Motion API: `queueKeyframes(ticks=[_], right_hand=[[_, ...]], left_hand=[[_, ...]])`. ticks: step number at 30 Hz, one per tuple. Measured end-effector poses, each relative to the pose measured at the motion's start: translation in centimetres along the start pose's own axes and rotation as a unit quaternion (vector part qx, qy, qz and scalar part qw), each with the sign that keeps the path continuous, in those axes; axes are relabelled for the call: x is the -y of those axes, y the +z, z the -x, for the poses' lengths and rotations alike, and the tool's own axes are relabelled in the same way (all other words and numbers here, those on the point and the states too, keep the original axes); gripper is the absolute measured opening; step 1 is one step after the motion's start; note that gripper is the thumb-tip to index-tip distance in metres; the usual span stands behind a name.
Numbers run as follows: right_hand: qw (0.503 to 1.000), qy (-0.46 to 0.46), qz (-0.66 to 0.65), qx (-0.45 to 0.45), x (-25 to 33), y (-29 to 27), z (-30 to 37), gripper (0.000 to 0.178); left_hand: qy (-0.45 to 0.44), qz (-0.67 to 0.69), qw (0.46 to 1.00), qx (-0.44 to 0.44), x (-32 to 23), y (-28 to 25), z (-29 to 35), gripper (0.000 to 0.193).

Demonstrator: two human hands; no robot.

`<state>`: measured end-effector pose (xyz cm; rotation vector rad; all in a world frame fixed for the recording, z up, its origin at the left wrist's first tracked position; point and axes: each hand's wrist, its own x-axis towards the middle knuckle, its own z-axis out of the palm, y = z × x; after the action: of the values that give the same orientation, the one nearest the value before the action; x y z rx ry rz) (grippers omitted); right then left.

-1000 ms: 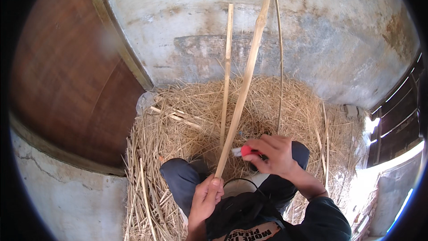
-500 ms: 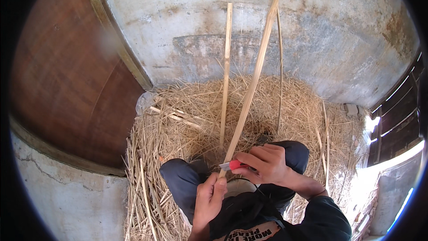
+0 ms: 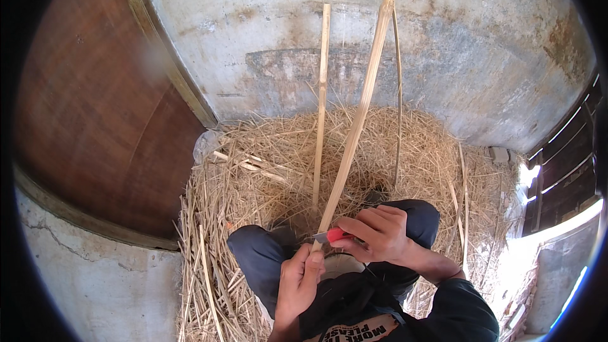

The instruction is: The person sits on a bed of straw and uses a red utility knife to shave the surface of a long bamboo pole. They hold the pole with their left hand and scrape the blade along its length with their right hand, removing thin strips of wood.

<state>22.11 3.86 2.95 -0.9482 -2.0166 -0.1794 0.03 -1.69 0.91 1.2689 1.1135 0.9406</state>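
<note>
My left hand [image 3: 300, 278] grips the lower end of a long pale bamboo strip [image 3: 354, 130], which slants up and away in front of me. A red-handled knife [image 3: 336, 235] is closed in my right hand [image 3: 376, 233]. Its short blade lies across the strip, just above my left fingers, and touches it. Part of the knife's handle is hidden under the right fingers. Both hands are close together between my bent knees.
Two other thin strips, a straight one [image 3: 321, 98] and a darker one [image 3: 398, 88], stand against the stained wall [image 3: 266, 31]. Straw and bamboo shavings [image 3: 253, 133] cover the floor. A brown wooden panel [image 3: 95, 114] is at the left, dark slats [image 3: 563, 152] at the right.
The bamboo strip's far end has moved up and slightly away. Both hands stay almost in place, with the knife blade still across the strip.
</note>
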Motion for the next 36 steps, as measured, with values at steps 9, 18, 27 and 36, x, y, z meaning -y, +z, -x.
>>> queueKeyframes(ticks=[9,18,27,36], right_hand=[[1.000,0.000,0.016,-0.009,-0.1,-0.1,-0.2,0.040],[0.999,-0.009,0.030,-0.019,-0.2,-0.4,-0.5,0.038],[0.999,-0.011,0.045,-0.021,-0.4,-1.0,-0.6,0.036],[0.997,-0.012,0.062,-0.032,-1.0,-1.3,-0.7,0.037]], left_hand=[[0.026,0.002,1.000,-0.001,-0.5,0.6,0.1,0.038],[0.016,0.004,1.000,0.004,-0.3,0.5,0.4,0.039],[0.010,0.001,1.000,0.011,-0.4,0.5,0.4,0.041],[0.005,-0.031,0.999,0.001,-0.5,0.5,0.7,0.034]])
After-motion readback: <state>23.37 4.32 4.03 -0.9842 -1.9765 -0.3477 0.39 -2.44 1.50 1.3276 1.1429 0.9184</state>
